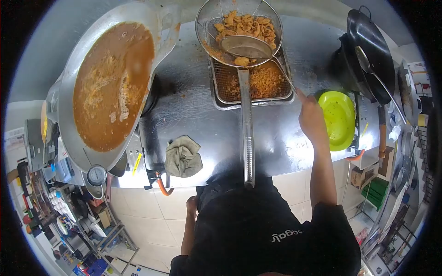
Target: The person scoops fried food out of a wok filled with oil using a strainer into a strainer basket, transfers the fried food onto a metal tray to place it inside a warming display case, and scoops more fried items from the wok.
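My right hand (311, 115) is closed around the thin handle of a small mesh skimmer (247, 47). The skimmer's head rests over a large round strainer (246, 124), among golden-brown fried pieces (248, 26). Beneath the strainer sits a metal tray with a wire basket (222, 94), and brown fried crumbs (264, 83) lie in it. The strainer's long handle points toward my body, with no hand on it. My left hand (191, 204) hangs low beside my hip, away from the counter; its fingers are mostly hidden.
At left stands a big wok (69, 124) of brown, foamy oil, with a dial thermometer (96, 175) at its near rim. A crumpled grey cloth (183, 156) lies on the steel counter (207, 133). To the right are a lime-green plate (338, 120), a black wok (384, 50) and a metal ladle (363, 59).
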The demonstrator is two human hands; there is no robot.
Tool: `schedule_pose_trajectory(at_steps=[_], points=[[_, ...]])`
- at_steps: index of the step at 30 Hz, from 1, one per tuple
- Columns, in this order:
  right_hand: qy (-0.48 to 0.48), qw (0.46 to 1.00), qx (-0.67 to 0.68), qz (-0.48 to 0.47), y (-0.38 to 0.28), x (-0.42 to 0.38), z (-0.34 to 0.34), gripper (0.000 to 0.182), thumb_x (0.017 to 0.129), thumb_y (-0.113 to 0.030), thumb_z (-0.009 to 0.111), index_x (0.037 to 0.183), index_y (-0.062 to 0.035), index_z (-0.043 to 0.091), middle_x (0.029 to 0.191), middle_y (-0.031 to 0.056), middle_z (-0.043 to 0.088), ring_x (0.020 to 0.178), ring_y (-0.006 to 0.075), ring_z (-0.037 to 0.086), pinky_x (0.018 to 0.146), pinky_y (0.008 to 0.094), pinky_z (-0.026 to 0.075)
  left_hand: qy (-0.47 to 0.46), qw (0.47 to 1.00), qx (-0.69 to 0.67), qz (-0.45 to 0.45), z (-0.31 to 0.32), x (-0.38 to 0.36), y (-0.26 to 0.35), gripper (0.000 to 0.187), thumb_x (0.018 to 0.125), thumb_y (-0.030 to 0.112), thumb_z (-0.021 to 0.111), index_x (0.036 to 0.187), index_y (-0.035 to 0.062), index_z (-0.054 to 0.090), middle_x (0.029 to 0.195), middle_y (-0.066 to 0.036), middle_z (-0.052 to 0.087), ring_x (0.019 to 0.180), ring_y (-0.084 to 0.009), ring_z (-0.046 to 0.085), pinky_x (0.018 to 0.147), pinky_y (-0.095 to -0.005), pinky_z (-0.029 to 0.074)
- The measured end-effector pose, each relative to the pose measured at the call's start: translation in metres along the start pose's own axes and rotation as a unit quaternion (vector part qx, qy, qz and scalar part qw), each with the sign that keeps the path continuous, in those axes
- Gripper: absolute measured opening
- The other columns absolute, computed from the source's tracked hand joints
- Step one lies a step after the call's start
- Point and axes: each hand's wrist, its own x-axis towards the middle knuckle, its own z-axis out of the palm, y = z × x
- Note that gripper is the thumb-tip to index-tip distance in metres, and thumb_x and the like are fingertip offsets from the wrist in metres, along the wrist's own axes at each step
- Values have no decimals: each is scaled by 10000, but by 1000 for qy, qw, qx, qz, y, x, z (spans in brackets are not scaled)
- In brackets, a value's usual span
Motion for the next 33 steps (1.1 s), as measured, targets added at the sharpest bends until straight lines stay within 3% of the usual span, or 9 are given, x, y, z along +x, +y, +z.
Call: schedule_pose_trajectory(at_steps=[10, 14, 20, 23, 26, 28, 30, 32, 33], points=[[-14, 1000, -12, -20, 4, 4, -5, 530, 769, 99, 408, 1263, -37, 544, 941, 283, 574, 841, 435, 590, 775, 473, 475, 40, 993, -95, 52, 6, 4, -12, 288, 912, 221, 572, 1055, -20, 640, 986, -139, 668, 874, -206, 627, 735, -323, 495], [-69, 995, 52, -39, 6, 5, -8, 524, 778, 96, 402, 1264, -38, 543, 947, 295, 572, 861, 443, 587, 785, 484, 467, 47, 994, -100, -22, 8, 5, -4, 287, 914, 212, 568, 1062, -25, 636, 971, -143, 673, 872, -206, 627, 738, -321, 493], [-62, 996, 23, -53, 5, 12, -4, 496, 795, 82, 396, 1252, -32, 553, 958, 307, 577, 888, 454, 581, 796, 480, 463, 58, 998, -32, 21, 19, 18, -26, 273, 888, 202, 582, 1012, -31, 652, 942, -198, 675, 848, -262, 658, 706, -341, 508], [-67, 995, 46, -55, 2, 16, -10, 481, 801, 69, 414, 1251, -32, 551, 978, 310, 582, 919, 447, 574, 817, 466, 454, 140, 982, -123, 30, 20, 9, -21, 259, 869, 219, 598, 933, -24, 662, 875, -212, 678, 803, -318, 670, 670, -375, 516], [-72, 995, 50, -46, 3, 18, -17, 458, 814, 50, 446, 1255, -33, 542, 1017, 304, 585, 966, 433, 565, 847, 443, 437, 173, 985, 1, -9, -21, -18, 54, 248, 849, 232, 617, 866, -13, 655, 811, -218, 672, 768, -354, 669, 641, -409, 515], [-75, 996, 38, -39, 3, 17, -21, 456, 817, 44, 452, 1258, -34, 539, 1028, 300, 586, 976, 434, 564, 854, 442, 433, 96, 991, 62, 75, -54, -18, 83, 213, 843, 214, 633, 867, 3, 649, 795, -203, 668, 751, -336, 667, 619, -410, 508], [-60, 995, 55, -51, 7, 12, -16, 452, 821, 37, 462, 1261, -34, 536, 1033, 296, 588, 974, 434, 564, 860, 436, 431, -64, 956, -163, 235, -99, -36, 153, 190, 896, 177, 580, 932, 5, 654, 756, -106, 648, 660, -234, 631, 617, -347, 492], [-56, 995, 74, -49, 6, 9, -16, 449, 824, 31, 471, 1264, -34, 532, 1035, 293, 590, 970, 434, 565, 863, 428, 431, -157, 980, -74, 98, -152, -70, 290, 187, 900, 199, 582, 914, 17, 625, 639, -26, 514, 606, -111, 506, 588, -269, 428], [-60, 994, 85, -37, 0, 6, -18, 448, 825, 29, 475, 1265, -33, 530, 1035, 293, 590, 967, 433, 566, 863, 422, 432, -139, 943, -83, 290, -150, -45, 293, 203, 890, 219, 594, 855, 19, 602, 629, -38, 512, 596, -113, 490, 564, -283, 399]])
